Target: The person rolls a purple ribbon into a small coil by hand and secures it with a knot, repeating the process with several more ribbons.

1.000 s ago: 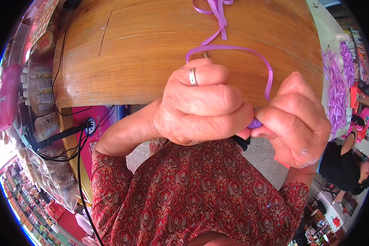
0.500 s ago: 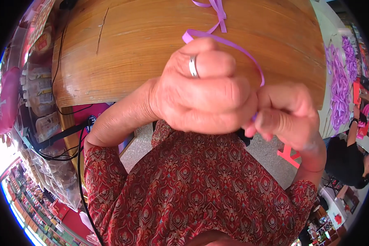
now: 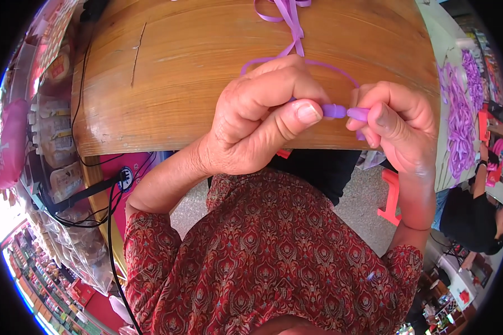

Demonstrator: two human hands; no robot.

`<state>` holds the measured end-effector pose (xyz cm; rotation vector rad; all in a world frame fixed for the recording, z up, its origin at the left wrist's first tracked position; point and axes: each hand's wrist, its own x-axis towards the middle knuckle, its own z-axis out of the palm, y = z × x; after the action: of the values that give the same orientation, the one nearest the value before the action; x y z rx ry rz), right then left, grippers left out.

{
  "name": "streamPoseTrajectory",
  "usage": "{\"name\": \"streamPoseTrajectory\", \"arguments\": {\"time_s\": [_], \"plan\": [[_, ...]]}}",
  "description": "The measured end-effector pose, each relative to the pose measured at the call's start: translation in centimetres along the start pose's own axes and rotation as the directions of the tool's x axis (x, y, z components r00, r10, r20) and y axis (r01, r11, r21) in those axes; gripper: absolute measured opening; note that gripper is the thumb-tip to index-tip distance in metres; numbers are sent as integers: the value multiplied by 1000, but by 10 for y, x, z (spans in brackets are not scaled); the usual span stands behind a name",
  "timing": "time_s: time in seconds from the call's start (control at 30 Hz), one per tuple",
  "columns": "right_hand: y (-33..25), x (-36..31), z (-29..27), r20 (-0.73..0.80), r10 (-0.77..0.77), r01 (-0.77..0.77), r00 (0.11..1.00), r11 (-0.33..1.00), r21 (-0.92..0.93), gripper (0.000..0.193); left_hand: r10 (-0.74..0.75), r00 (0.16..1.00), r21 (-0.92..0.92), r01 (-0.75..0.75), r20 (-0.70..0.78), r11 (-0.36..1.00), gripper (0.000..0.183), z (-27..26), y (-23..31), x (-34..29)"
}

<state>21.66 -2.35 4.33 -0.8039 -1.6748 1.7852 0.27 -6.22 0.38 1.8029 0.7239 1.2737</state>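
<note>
In front of me, just over the table's near edge, my left hand [image 3: 268, 114] pinches a small purple plastic clasp piece [image 3: 334, 111] between thumb and forefinger. A silvery line crosses that piece. My right hand [image 3: 399, 120] is closed on a second, tapered purple piece [image 3: 357, 114], its tip at or almost touching the first; I cannot tell whether they are joined. A flat purple lanyard strap [image 3: 335, 70] loops behind both hands. More of the purple strap [image 3: 289, 25] lies folded at the far side of the table. My fingers hide parts of both pieces.
The wooden table [image 3: 179, 78] has a crack at its left. Many purple straps [image 3: 461, 128] lie heaped on a pale table at the right, where a person in black [image 3: 469, 220] works. Black cables [image 3: 110, 234] hang at the left beside bagged goods.
My left hand has turned from a knuckles-up fist to a thumb-up pinch, uncovering the purple pieces between the hands. My right hand has risen slightly; the folded strap has shifted a little left.
</note>
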Motion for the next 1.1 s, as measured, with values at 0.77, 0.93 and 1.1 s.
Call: {"name": "streamPoseTrajectory", "arguments": {"time_s": [0.77, 0.93, 1.1], "plan": [[4, 2, 2, 10, -561, 446, 828, 646, -620, 36, -473, 881, -471, 409, -21, 782, 14, 17, 9, -4], [2, -1, 0, 229, -671, 561, 706, 332, -758, 33, -197, 976, -183, 177, -96, 967, 8, 20, 8, -2], [-2, -6, 6, 277, -662, 559, 697, 258, -788, 30, 34, 996, 92, -27, -79, 995, 8, 17, 11, 1]]}}
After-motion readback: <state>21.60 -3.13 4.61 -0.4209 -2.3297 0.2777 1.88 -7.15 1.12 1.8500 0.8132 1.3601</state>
